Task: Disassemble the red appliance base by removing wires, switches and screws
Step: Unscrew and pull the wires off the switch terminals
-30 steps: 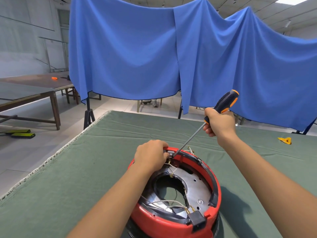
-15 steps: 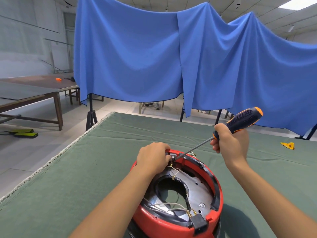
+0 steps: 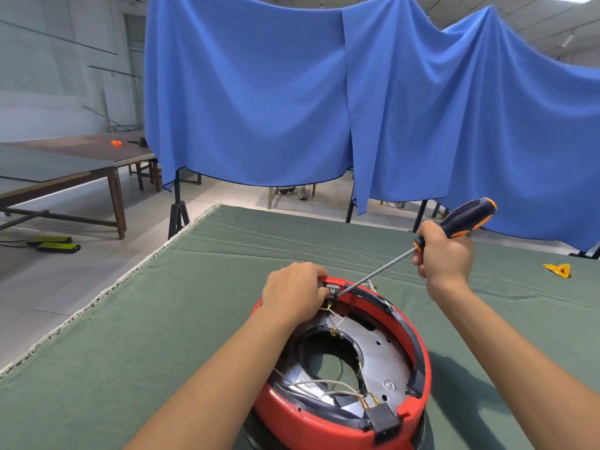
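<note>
The round red appliance base (image 3: 324,420) lies upside down on the green table cloth, its metal plate (image 3: 380,355) and white wires (image 3: 324,383) exposed. My left hand (image 3: 293,292) grips the far rim and pinches a small grey switch (image 3: 332,290) there. My right hand (image 3: 443,254) grips the black-and-orange handle of a long screwdriver (image 3: 467,217). Its shaft slants down to the left and the tip sits against the switch. A black connector block (image 3: 384,420) is set in the near rim.
The green cloth (image 3: 162,352) covers the table, whose left edge runs diagonally. A small yellow object (image 3: 558,270) lies at the far right. A blue sheet (image 3: 324,92) hangs behind the table. Wooden tables (image 3: 65,170) stand on the floor to the left.
My right hand has lowered and swung rightward, tilting the screwdriver flatter while the tip stays at the switch. My left hand keeps its hold on the rim.
</note>
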{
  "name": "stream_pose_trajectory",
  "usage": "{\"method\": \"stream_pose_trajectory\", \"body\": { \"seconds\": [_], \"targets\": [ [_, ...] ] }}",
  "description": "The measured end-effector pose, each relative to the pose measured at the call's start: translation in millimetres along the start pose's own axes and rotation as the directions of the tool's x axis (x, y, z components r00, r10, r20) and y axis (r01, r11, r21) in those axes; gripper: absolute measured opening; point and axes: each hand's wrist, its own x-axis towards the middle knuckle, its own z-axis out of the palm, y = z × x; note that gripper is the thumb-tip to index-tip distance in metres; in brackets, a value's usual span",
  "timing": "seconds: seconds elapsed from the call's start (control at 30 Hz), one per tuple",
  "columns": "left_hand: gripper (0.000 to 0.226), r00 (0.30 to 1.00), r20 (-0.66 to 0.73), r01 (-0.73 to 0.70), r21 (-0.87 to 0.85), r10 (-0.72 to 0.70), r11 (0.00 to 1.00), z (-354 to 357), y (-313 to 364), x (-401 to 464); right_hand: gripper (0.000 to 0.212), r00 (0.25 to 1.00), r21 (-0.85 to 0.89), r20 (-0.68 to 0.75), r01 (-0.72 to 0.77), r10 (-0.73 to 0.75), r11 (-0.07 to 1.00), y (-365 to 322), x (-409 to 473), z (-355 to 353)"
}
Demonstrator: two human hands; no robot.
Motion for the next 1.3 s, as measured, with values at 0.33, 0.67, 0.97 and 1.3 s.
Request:
{"method": "stream_pose_trajectory", "body": {
  "seconds": [0.33,0.67,0.97,1.3],
  "targets": [
    [0.026,1.0,0.004,0.0,0.006,0.0,1.0,-1,2,-3,0.017,0.991,-0.063,0.006,-0.135,0.135,0.989,12,2,6],
    [0.029,1.0,0.019,0.015,-0.015,-0.014,1.0,0,-2,-1,0.017,0.999,0.071,-0.048,0.028,-0.025,0.997,5,-17,-21],
    [0.027,0.998,0.0,0.058,0.019,-0.058,0.998,3,1,0,0.029,0.982,0.183,-0.18,0.093,-0.06,0.979,13,-44,-39],
    [0.02,0.969,0.007,0.24,0.213,-0.247,0.947,-9,0,8,0.034,0.994,0.305,-0.082,-0.043,0.071,0.951,8,-35,-57]
  ]
}}
